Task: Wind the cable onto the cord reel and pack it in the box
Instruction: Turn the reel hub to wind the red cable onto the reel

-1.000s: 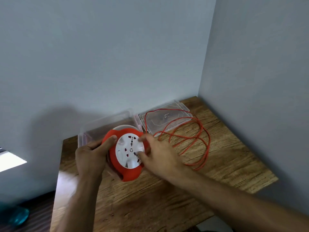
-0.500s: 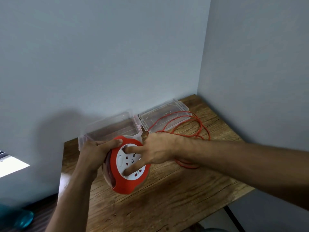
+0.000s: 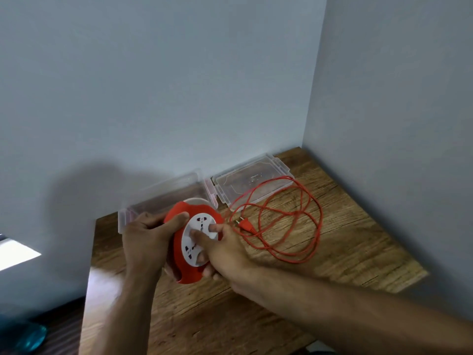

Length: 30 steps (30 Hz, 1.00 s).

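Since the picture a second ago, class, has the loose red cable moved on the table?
Yes. The red cable still lies on the table, but its loops have shifted: fewer now cross the clear lid, and its plug shows.

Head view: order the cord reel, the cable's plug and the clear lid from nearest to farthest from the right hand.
1. Cord reel: under the right hand, its fingers on the white face.
2. Plug: on the table just beyond that hand's knuckles.
3. Clear lid: farthest, flat by the back wall, right of the open box.
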Motion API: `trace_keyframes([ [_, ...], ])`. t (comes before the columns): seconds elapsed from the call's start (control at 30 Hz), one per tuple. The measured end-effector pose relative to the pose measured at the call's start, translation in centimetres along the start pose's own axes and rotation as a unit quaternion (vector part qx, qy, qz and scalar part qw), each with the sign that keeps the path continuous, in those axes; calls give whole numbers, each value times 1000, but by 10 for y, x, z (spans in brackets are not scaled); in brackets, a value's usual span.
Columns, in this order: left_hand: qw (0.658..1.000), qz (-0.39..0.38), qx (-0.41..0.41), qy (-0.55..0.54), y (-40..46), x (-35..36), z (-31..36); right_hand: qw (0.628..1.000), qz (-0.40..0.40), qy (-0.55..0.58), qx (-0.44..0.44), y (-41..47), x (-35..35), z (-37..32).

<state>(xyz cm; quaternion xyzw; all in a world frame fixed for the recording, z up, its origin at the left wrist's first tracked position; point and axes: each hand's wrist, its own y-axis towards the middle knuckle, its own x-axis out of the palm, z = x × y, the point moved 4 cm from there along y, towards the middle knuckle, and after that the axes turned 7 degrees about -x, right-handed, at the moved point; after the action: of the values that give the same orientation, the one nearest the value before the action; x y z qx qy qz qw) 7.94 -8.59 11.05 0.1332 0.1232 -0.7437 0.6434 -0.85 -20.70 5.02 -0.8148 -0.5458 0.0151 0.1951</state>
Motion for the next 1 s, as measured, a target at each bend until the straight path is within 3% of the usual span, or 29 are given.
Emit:
trace_keyframes([
  [0.1, 1000, 11, -4, 24, 4, 3, -5, 997, -16, 51, 62, 1, 2, 1],
  [0.17, 999, 16, -17, 24, 7, 3, -8, 999, -28, -25, 35, 5, -4, -5],
  [0.23, 999, 19, -31, 0, 9, 1, -10, 980, 7, -186, -75, 9, -17, -20],
  [0.27, 999, 18, -41, -17, 10, 0, -11, 938, 33, -297, -175, 11, -24, -31],
  [0.3, 998, 15, -53, -32, 12, -2, -13, 861, 38, -412, -295, 11, -27, -41],
  [0.37, 996, -5, -76, -56, 15, -4, -12, 651, -79, -583, -480, 9, -24, -52],
  [0.4, 994, -18, -86, -60, 17, -5, -10, 544, -166, -636, -522, 8, -22, -51],
  [0.43, 994, -31, -91, -60, 19, -7, -9, 463, -234, -662, -540, 7, -24, -50],
  [0.47, 993, -45, -92, -57, 21, -7, -6, 418, -269, -671, -550, 7, -25, -53],
  [0.57, 990, -91, -95, -39, 26, -8, -1, 330, -292, -685, -580, 10, -22, -62],
  [0.73, 984, -145, -102, -25, 24, -1, 6, 254, -297, -715, -580, 7, -15, -68],
  [0.77, 985, -139, -96, -26, 24, 0, 6, 261, -283, -722, -575, 7, -15, -66],
  [0.8, 986, -130, -95, -33, 23, 0, 7, 303, -272, -726, -554, 7, -15, -65],
  [0.87, 989, -106, -87, -50, 21, -1, 7, 458, -238, -700, -494, 9, -17, -63],
  [0.9, 991, -93, -80, -55, 20, -2, 6, 516, -196, -676, -489, 10, -17, -62],
  [0.93, 992, -80, -73, -60, 19, -1, 7, 569, -138, -650, -485, 11, -19, -60],
  [1.0, 994, -52, -47, -81, 16, 0, 7, 726, -11, -540, -425, 10, -21, -51],
])
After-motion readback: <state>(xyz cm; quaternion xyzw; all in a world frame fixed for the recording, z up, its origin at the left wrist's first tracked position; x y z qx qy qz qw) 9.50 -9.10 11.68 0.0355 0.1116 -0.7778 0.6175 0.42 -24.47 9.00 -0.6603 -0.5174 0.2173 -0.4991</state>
